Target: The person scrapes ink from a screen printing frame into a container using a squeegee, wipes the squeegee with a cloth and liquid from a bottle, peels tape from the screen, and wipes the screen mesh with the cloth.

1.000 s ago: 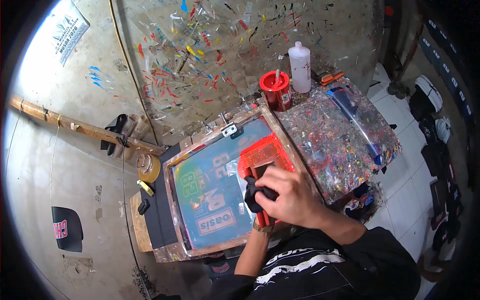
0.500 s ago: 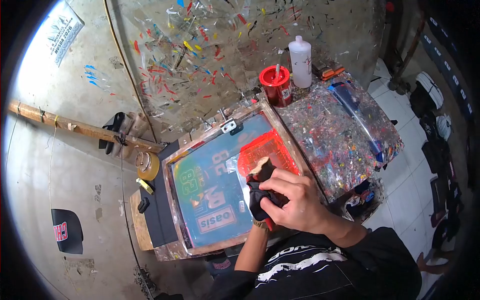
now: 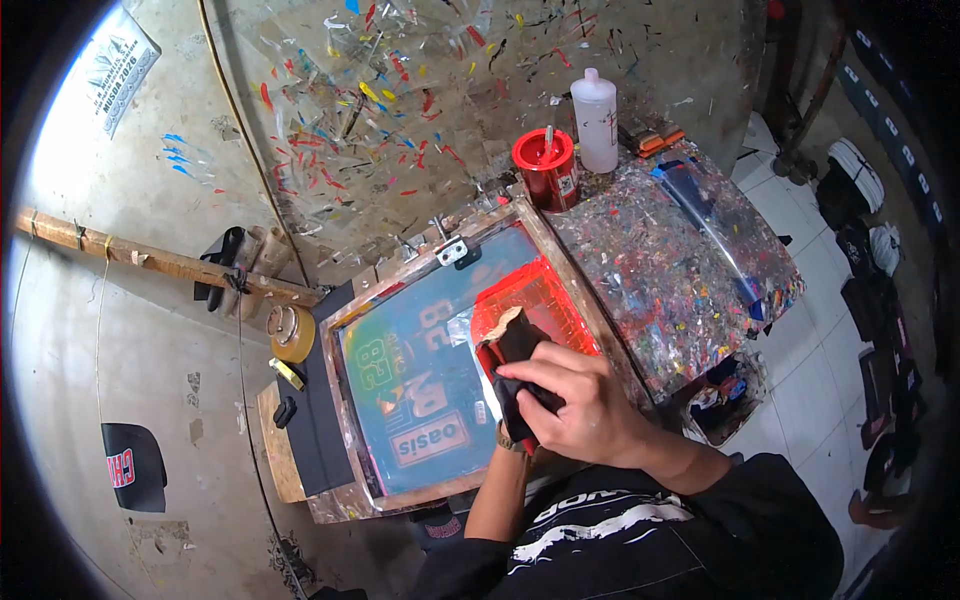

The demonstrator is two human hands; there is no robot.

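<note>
My right hand (image 3: 572, 405) is closed on a black cloth (image 3: 537, 392), pinching it between thumb and fingers. The cloth is pressed round what looks like a squeegee (image 3: 504, 324), with a pale wooden end and red ink along one side. My left hand is hidden behind the cloth and squeegee; only its forearm and a wristband (image 3: 511, 438) show below. Beneath both hands lies a wood-framed printing screen (image 3: 552, 243) with a blue-grey mesh and several stencilled designs, one reading "oasis". Wet red ink (image 3: 527, 284) covers the mesh's right part.
A red ink can (image 3: 545, 170) and a white plastic bottle (image 3: 596, 120) stand behind the screen. A clear-and-blue roll (image 3: 708, 232) lies on the paint-spotted table (image 3: 650, 290). A yellowish jar (image 3: 292, 333) is at left. Metal hinge clamps (image 3: 453, 250) hold the frame's back edge.
The squeegee has turned more upright, showing more of its black side and red edge. My right hand has shifted slightly left and down along it with the cloth.
</note>
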